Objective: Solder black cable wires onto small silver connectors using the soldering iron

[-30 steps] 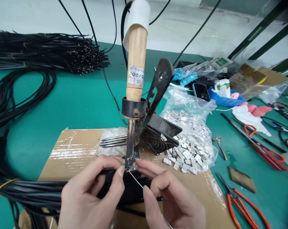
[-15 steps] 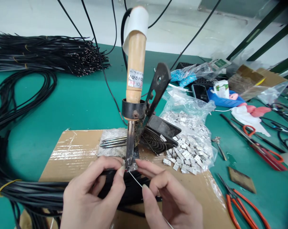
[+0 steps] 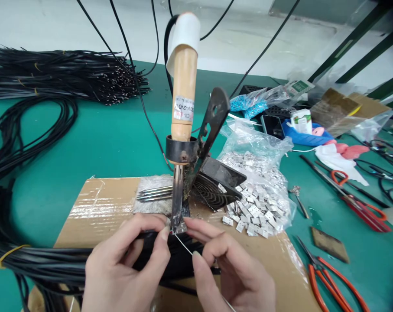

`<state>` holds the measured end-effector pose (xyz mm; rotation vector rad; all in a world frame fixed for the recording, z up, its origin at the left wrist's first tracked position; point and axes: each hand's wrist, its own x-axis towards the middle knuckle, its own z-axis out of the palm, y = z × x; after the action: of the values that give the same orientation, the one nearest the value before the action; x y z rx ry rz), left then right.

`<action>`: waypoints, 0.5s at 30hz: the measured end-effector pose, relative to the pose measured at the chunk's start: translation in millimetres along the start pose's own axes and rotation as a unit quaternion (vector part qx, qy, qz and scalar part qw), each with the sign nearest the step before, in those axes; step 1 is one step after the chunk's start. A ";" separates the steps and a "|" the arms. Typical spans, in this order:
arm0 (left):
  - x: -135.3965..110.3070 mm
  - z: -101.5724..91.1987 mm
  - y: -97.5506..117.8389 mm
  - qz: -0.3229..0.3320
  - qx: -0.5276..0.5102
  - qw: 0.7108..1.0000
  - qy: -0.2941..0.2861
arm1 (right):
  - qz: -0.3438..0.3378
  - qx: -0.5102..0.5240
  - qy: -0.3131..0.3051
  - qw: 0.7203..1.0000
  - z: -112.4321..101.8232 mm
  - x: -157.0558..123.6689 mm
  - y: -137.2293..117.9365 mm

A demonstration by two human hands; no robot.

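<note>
One thin, silvery-white wire slants from the fingers of the right hand, which grip it, up to the tip of the upright, wooden-handled soldering iron; the fingers of the left hand are pinched together just beside that tip, what lies between them hidden.

The left hand pinches thumb to forefinger just beside the right hand, whose forefinger points leftward.

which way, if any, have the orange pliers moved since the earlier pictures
No. The orange pliers show no visible movement: judged against the brown block, their tips lie just left of it, as before.
</note>
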<state>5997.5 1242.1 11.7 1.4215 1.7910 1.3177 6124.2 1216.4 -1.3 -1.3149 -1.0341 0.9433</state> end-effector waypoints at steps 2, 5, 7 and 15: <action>0.8 2.4 0.7 -0.003 0.024 1.000 0.013 | -0.011 0.001 -0.007 1.000 -0.2 1.0 0.3; 1.3 4.1 0.0 0.005 0.043 0.999 0.021 | -0.018 -0.004 -0.006 1.000 -0.7 1.1 1.8; 1.0 3.7 -1.6 0.010 0.048 0.999 0.020 | -0.016 -0.014 0.001 1.000 -1.3 0.3 3.1; -7.7 -6.0 -13.2 0.025 0.010 0.999 -0.036 | -0.054 -0.055 -0.020 0.997 -8.2 1.8 4.6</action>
<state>5989.1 1232.9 1.0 1.5134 1.7369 1.2598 6132.8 1215.9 -5.7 -1.3214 -1.1904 0.8448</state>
